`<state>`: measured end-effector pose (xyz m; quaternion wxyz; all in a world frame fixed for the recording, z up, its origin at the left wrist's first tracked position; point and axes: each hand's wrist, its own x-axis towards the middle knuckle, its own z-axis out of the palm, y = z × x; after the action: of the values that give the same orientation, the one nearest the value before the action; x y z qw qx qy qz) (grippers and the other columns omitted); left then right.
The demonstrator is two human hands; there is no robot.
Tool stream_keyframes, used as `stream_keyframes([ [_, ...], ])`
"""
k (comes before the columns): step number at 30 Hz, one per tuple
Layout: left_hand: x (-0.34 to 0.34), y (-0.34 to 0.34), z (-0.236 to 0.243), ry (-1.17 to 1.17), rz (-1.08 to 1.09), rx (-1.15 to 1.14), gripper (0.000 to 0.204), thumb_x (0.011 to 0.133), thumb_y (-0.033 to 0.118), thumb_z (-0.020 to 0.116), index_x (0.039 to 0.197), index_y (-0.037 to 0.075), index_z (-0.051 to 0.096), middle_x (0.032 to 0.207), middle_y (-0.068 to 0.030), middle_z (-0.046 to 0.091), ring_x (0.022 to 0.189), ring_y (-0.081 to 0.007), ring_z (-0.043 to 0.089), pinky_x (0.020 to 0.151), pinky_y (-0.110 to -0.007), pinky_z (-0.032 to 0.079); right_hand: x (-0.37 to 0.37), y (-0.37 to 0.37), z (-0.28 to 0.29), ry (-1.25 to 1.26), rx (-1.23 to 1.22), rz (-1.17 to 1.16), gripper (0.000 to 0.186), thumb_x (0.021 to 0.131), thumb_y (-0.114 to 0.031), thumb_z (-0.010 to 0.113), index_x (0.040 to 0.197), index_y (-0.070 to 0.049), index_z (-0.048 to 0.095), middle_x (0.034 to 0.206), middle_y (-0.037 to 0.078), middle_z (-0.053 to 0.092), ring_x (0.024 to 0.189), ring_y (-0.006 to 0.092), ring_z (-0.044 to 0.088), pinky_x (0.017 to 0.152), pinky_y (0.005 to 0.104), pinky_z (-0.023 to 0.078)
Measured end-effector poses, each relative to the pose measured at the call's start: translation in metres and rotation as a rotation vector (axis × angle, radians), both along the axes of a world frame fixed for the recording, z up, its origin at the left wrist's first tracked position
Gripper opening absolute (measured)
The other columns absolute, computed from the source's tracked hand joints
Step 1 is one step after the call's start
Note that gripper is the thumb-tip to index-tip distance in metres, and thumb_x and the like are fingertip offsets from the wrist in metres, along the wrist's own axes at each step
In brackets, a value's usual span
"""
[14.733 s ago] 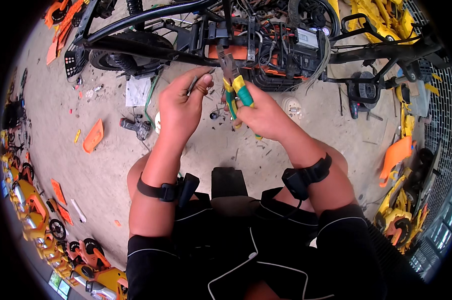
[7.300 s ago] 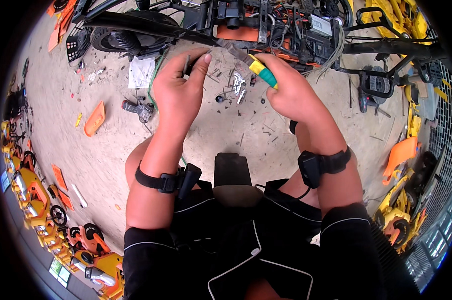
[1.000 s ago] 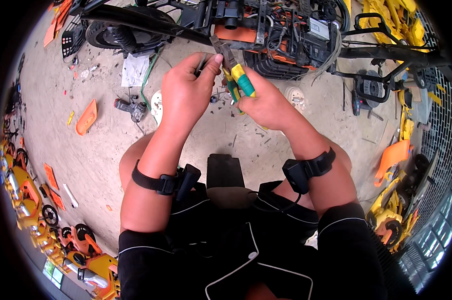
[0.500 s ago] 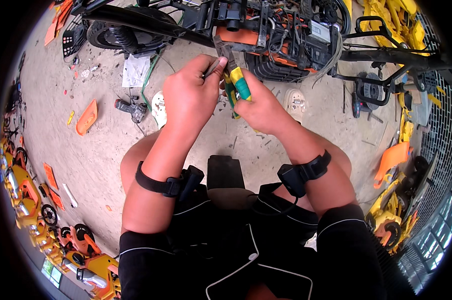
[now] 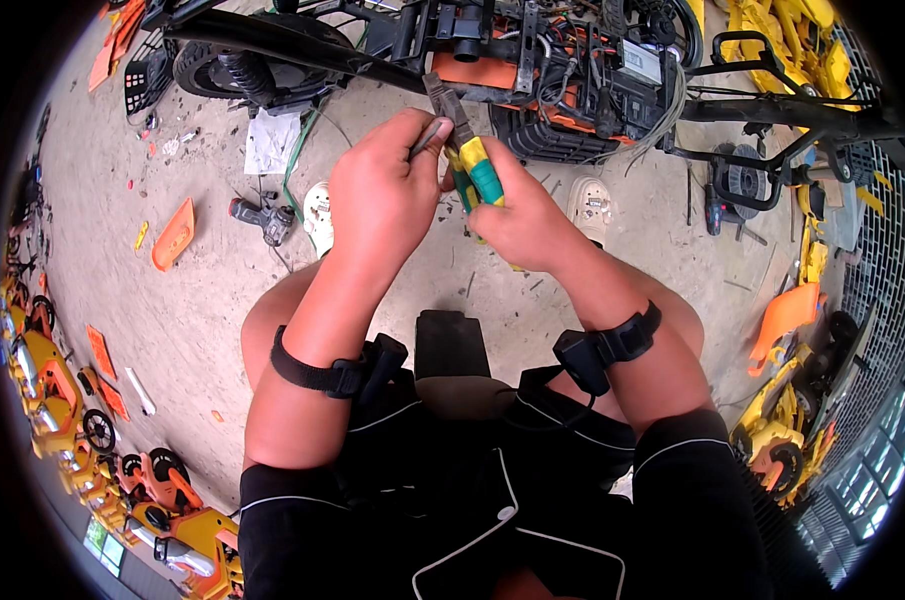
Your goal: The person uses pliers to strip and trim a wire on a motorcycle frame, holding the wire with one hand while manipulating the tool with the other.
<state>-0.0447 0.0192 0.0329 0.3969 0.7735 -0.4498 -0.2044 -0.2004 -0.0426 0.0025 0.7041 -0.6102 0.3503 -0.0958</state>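
Observation:
My right hand (image 5: pixel 525 213) is closed round the yellow and green handles of a pair of pliers (image 5: pixel 484 180). Their grey metal jaws (image 5: pixel 444 99) point up and away, toward the machine frame. Just left of the jaws, my left hand (image 5: pixel 384 185) pinches a thin dark grey strip (image 5: pixel 426 137) between thumb and fingers. The strip meets or passes beside the pliers' metal head; which of the two I cannot tell. What kind of thing it is does not show, and the curled left fingers hide part of it.
Ahead lies a stripped vehicle frame (image 5: pixel 572 75) with cables. On the floor are a cordless drill (image 5: pixel 264 218), white paper (image 5: pixel 272 140), an orange panel (image 5: pixel 174 235) and a second power tool (image 5: pixel 713 208). Yellow and orange vehicles (image 5: pixel 62 400) line the left; yellow panels (image 5: pixel 787 40) lie right.
The pliers and my right hand have shifted very slightly, and the jaws sit a touch lower and further left. Both hands keep their hold.

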Motion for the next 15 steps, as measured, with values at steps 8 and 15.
stream_keyframes([
  [8,0.002,0.001,0.001,0.118,-0.027,-0.022,0.018,0.101,0.019,0.067,0.101,0.001,0.067,0.072,-0.0081,0.061,0.065,-0.0136,0.053,0.061,-0.03,0.046,0.004,0.006,-0.005,-0.037,-0.032,-0.09,0.043,0.086,0.002,0.056,0.128,-0.004,0.05,0.103,0.009,0.066,0.094,0.0238,0.066,0.085,0.0381,0.052],
  [15,0.006,0.003,0.002,0.214,-0.024,-0.131,0.015,0.098,0.013,0.068,0.09,0.002,0.062,0.065,-0.0127,0.055,0.057,-0.0234,0.049,0.055,-0.036,0.042,0.005,0.005,0.008,0.058,-0.326,-0.125,0.042,0.082,-0.001,0.059,0.124,-0.005,0.053,0.095,0.014,0.068,0.089,0.0336,0.069,0.08,0.0425,0.054],
])
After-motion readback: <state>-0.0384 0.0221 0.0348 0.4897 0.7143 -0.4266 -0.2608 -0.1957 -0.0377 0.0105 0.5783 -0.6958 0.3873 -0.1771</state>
